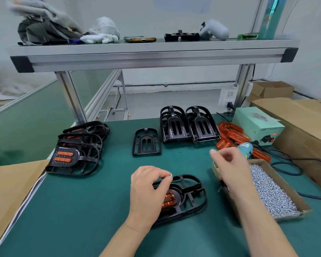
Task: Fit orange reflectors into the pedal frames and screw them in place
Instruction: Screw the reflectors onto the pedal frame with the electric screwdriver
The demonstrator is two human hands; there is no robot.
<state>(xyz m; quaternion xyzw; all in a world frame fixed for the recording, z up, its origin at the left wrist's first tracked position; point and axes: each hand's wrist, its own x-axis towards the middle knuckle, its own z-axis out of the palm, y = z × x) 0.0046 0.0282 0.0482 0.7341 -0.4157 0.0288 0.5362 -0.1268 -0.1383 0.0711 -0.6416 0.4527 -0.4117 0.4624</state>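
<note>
The left hand (148, 190) pinches a screw (171, 175) over a pedal frame (191, 197) holding an orange reflector (168, 198), while the blurred right hand (230, 164), fingers curled and grip unclear, hovers above the box (285, 185) of screws.

Phone (140, 39), white cloth (104, 32) on upper shelf (156, 52)

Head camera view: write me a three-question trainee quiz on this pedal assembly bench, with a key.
1. True or false: the left hand pinches a small silver screw over the black plastic pedal frame.
2. Where does the loose pile of orange plastic reflectors lie? A) at the far left; B) right of the two stacks of empty black frames; C) in the left hand.
3. Which hand is over the brown cardboard tray of silver screws?
Key: 1 true; 2 B; 3 the right hand.
</note>
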